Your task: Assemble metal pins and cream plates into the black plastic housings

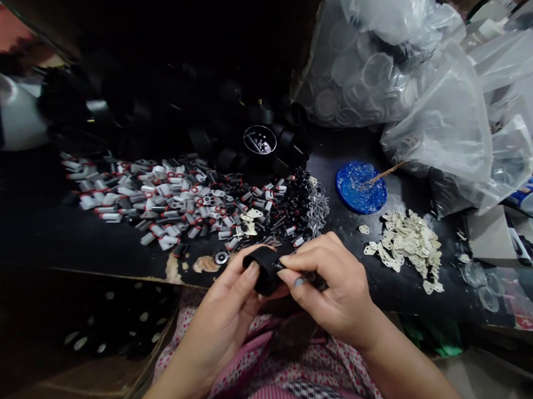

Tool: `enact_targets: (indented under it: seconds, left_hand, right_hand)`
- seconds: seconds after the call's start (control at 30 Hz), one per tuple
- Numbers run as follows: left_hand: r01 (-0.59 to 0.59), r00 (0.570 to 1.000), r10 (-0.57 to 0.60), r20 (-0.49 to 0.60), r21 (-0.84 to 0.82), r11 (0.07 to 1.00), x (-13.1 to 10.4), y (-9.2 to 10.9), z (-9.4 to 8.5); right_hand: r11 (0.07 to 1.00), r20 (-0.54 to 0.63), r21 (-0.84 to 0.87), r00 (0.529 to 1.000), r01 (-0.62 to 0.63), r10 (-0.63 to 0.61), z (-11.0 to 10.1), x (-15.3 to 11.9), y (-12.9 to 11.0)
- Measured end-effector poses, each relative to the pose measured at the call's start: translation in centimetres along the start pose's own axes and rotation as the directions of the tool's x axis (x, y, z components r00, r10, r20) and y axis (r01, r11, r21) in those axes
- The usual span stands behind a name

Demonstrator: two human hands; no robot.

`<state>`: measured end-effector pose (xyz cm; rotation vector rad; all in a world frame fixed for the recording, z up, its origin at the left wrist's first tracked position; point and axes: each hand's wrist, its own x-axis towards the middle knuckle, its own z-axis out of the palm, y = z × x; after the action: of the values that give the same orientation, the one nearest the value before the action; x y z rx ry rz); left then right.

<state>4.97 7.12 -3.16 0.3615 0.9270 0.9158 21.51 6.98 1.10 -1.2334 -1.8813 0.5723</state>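
Observation:
My left hand (237,294) is closed around a black ring-shaped part (263,267), its thumb on the near rim. At the ring's right side my right hand (332,277) pinches a small dark piece (278,265) between thumb and forefinger, touching or nearly touching the ring; its exact kind is too small to tell. Another dark object (316,280) sits in the curled fingers of that hand, mostly hidden. Just beyond both hands lies a heap of grey and white cylindrical pieces with red rings (178,197), beside a pile of small black and grey parts (310,205).
A blue lid of clear grease (361,187) with a wooden stick (387,173) stands to the right. Near it lies a pile of cream flat plates (411,246). Plastic bags of clear discs (353,76) and a grey box (496,243) sit farther right. Black round parts (239,155) crowd the back.

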Motion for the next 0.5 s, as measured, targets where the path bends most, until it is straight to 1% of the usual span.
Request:
enact_targets:
  seconds: [0.07,0.13,0.17,0.23,0.3,0.37,0.43,0.5]
  left_hand:
    - [-0.075,0.996,0.078,-0.045,0.062,0.995,-0.1,0.2,0.0]
    - [-0.128,0.987,0.138,-0.079,0.117,0.985,-0.2,0.5,0.0]
    - [-0.126,0.988,0.136,-0.077,0.125,0.984,-0.2,0.6,-0.1]
    - [-0.08,0.995,0.085,-0.043,0.091,0.993,-0.2,0.7,-0.2]
    - [-0.027,1.0,0.028,-0.012,0.05,0.998,0.0,0.7,-0.4]
    - [0.011,1.0,-0.012,0.021,0.044,0.999,0.2,0.8,-0.7]
    - [0.063,0.994,-0.069,0.088,0.07,0.996,0.3,1.1,-1.0]
    - [0.1,0.981,-0.117,0.152,0.111,0.989,0.3,1.5,-1.2]
  right_hand:
    - [1.0,-0.001,-0.019,1.0,-0.012,0.012,-0.2,-0.1,0.1]
    - [1.0,0.032,0.009,0.999,-0.028,0.028,-0.4,0.0,0.2]
    - [0.998,0.054,0.045,0.998,-0.047,0.045,-0.5,0.0,0.3]
    - [0.984,0.092,0.14,0.991,-0.108,0.095,-0.6,0.1,0.4]
    - [0.955,0.109,0.217,0.977,-0.203,0.183,-0.7,0.3,0.5]
    - [0.895,0.155,0.296,0.942,-0.332,0.298,-0.8,0.6,0.5]
    - [0.794,0.259,0.386,0.881,-0.47,0.396,-1.0,0.8,0.5]
    - [0.697,0.364,0.443,0.824,-0.564,0.434,-1.1,0.9,0.4]
